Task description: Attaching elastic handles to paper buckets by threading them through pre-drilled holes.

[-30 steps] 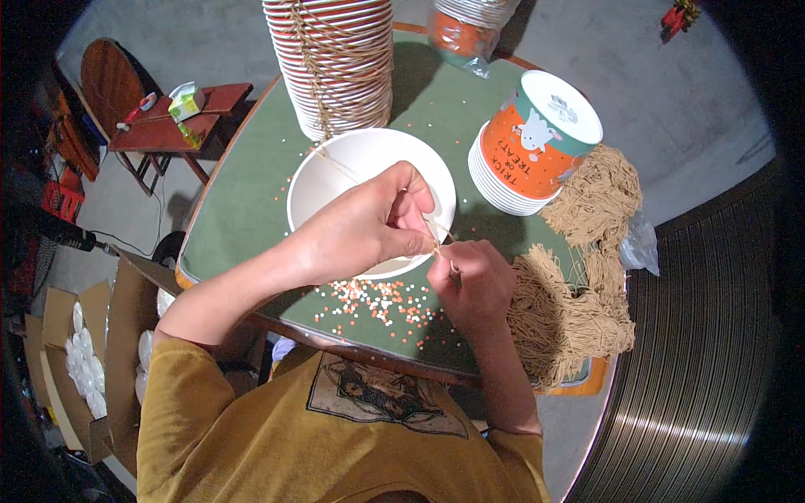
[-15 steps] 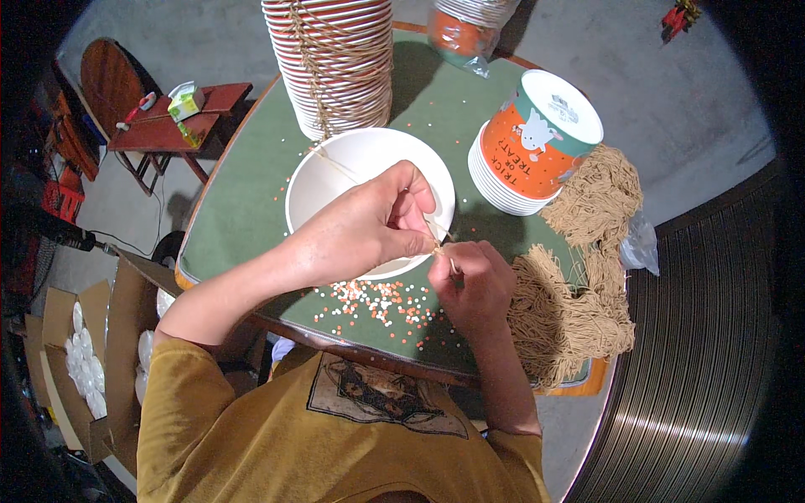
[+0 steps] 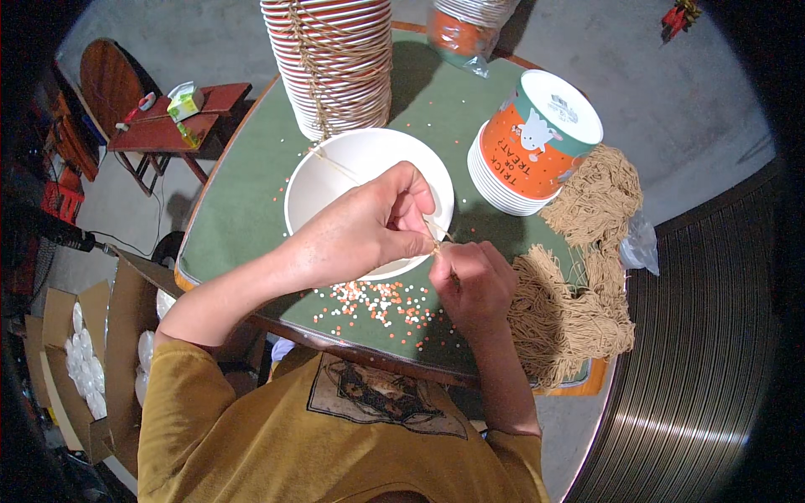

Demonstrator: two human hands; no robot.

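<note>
A white round tub (image 3: 310,197) lies on the green tabletop in front of me, its open mouth facing up. Over its near rim my left hand (image 3: 373,220) is closed in a pinch on a tan string (image 3: 340,168). Just to the right, the curled fingers of my right hand (image 3: 476,281) grip the same string close to my left fingertips. A short bit of it shows between the hands; the rest there is hidden by fingers. From the tub, string runs back to a tall stack of nested tubs (image 3: 340,75), whose sides carry many knotted strings.
Small orange and white dots (image 3: 381,303) are scattered before the tub. An upside-down stack of orange printed tubs (image 3: 532,147) stands right, beside heaps of tan string (image 3: 562,318). Bagged tubs (image 3: 465,33) sit at the back. Left are cardboard boxes (image 3: 122,335) and a red bench (image 3: 180,126).
The loop of string at my right fingers has drawn in and hardly shows now. Both hands stay almost in place.
</note>
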